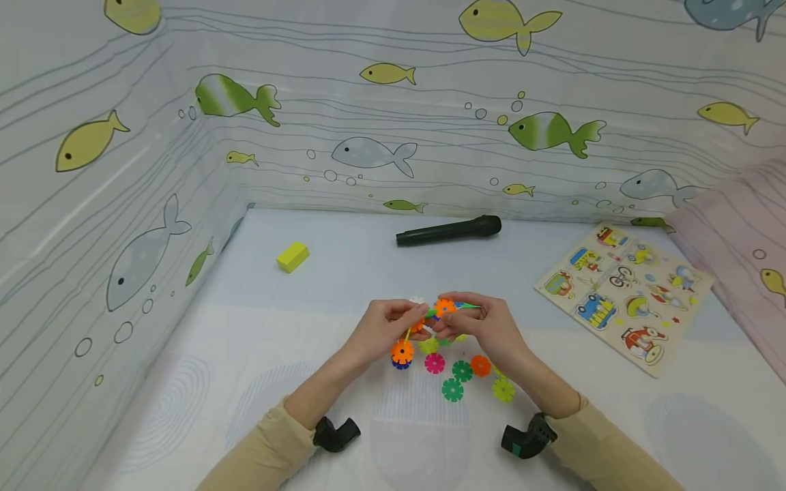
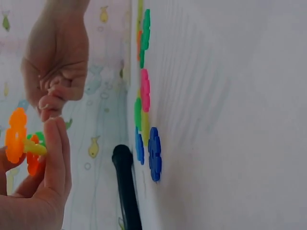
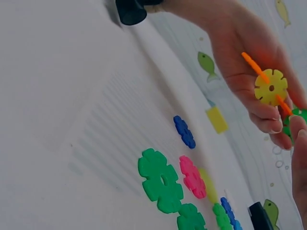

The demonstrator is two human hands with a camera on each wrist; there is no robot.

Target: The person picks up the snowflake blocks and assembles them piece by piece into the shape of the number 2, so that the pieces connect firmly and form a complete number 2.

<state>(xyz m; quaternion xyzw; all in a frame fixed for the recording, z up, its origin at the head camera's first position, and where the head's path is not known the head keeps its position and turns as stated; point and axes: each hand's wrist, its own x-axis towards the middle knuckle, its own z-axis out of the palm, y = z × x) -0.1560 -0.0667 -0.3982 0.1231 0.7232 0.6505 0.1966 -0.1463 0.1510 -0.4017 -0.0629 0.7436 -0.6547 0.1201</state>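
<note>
In the head view the left hand [image 1: 388, 331] pinches a joined chain of slotted snowflake discs. The chain's orange end disc [image 1: 402, 351] hangs below that hand. In the right wrist view a yellow disc [image 3: 271, 87] sits between two edge-on orange discs, and a green disc [image 3: 298, 120] meets the other hand's fingertips. With curled fingers, the right hand [image 1: 482, 319] pinches the far end of the joined discs, at an orange disc [image 1: 445, 308]. Both hands' fingertips nearly meet above the table; how the discs there interlock is partly hidden by fingers.
Loose discs lie below the hands, including pink [image 1: 434, 363], green [image 1: 452, 390], orange [image 1: 481, 366] and blue [image 2: 154, 154] ones. Behind are a black microphone [image 1: 448, 231] and a yellow block [image 1: 293, 257]. A wooden picture puzzle board [image 1: 626, 293] lies at right. Fish-printed curtains [image 1: 295, 123] enclose the table.
</note>
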